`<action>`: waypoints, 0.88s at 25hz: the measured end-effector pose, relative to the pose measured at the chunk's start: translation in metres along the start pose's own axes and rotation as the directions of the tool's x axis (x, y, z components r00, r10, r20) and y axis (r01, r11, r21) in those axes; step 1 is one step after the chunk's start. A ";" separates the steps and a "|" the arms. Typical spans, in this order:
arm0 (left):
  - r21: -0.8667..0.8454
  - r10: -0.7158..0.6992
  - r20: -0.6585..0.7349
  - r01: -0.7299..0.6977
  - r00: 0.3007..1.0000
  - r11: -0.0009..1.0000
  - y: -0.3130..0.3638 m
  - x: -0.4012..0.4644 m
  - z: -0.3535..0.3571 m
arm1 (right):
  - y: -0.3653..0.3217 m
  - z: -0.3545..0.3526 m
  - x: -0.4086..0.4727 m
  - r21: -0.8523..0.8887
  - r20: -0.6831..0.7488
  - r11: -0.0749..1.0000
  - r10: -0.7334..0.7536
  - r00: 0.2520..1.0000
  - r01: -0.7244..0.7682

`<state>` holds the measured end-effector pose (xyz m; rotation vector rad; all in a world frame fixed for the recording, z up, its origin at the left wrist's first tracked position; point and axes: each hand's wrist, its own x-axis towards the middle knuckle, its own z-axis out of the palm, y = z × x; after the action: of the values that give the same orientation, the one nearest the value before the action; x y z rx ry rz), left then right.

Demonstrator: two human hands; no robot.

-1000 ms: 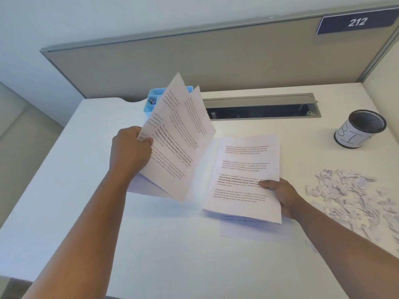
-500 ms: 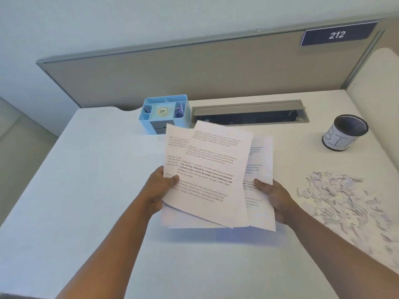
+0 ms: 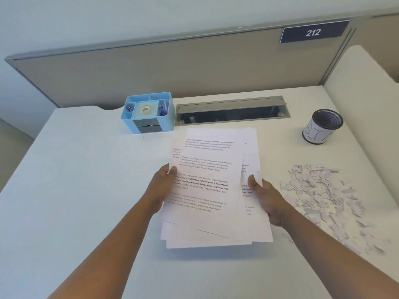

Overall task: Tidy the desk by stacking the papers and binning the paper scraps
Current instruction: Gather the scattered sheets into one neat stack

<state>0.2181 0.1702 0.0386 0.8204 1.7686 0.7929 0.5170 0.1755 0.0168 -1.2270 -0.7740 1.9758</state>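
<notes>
Over the white surface (image 3: 75,190), left hand (image 3: 160,186) and right hand (image 3: 266,201) each grip one uneven stack of white printed paper sheets (image 3: 207,186). One heap of torn white paper scraps (image 3: 323,197) lies right of them.

Both bare forearms reach forward, converging slightly. The left hand (image 3: 164,186) grips the papers (image 3: 207,190) at their left edge, thumb on top; the right hand (image 3: 266,200) holds the right edge, thumb pressed over the sheets.

A white tabletop (image 3: 75,190) filled the lower frame, backed by a beige partition panel (image 3: 151,67) with a navy "212" plate (image 3: 313,32) at upper right. Above it stood a pale wall (image 3: 129,16), evenly lit.
</notes>
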 end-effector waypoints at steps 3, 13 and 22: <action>0.026 0.073 0.081 -0.076 0.994 0.997 -0.002 -0.005 0.023 | 0.003 0.006 -0.004 -0.030 0.031 0.999 -0.023 0.999 0.024; -0.256 -0.154 0.210 0.206 0.965 0.944 -0.014 -0.006 0.056 | 0.002 -0.007 -0.010 0.013 0.040 1.000 0.002 0.999 -0.002; -0.200 0.405 -0.158 -0.431 0.901 0.880 0.040 -0.040 0.047 | -0.048 0.011 -0.015 -0.361 0.104 0.857 -0.354 0.930 0.367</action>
<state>0.2802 0.1664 0.0776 1.0330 1.5712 1.3283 0.5229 0.1905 0.0662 -1.1532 -1.3446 1.5857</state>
